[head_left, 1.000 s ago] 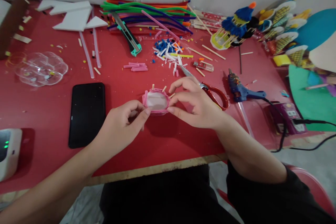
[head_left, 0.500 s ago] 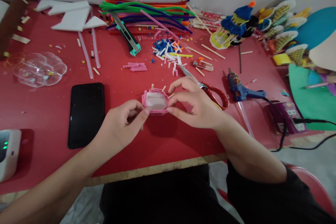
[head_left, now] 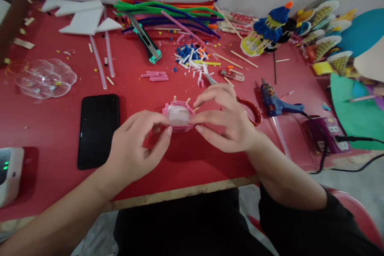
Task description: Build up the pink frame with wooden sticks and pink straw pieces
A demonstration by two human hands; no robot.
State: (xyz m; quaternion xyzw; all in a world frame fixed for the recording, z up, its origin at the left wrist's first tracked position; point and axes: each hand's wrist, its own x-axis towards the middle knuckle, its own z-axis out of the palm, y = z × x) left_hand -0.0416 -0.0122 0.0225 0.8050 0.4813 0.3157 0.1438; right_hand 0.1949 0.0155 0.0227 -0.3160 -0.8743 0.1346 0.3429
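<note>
A small round craft piece (head_left: 179,115) with a pale base, a pink rim and a few short wooden sticks poking up from its edge is held between my two hands, above the red table. My left hand (head_left: 141,140) pinches its left side between thumb and fingers. On the right side, my right hand (head_left: 226,120) grips the rim with thumb and fingertips, close to one of the sticks. Behind my right hand lie scissors (head_left: 253,112) with red handles, partly hidden by it. A small bundle of cut pink strips (head_left: 154,75) rests just beyond the piece.
A black phone (head_left: 99,132) lies left of my hands. To the right are a blue glue gun (head_left: 277,102) and a purple power block (head_left: 327,136) with cords. Farther back sit a utility knife (head_left: 145,42), pipe cleaners (head_left: 171,14), scraps (head_left: 192,56) and a clear flower-shaped tray (head_left: 46,79).
Both hands have shifted their fingers along the rim, and the left fingers now reach farther over its left edge. The craft piece stays in nearly the same place.
</note>
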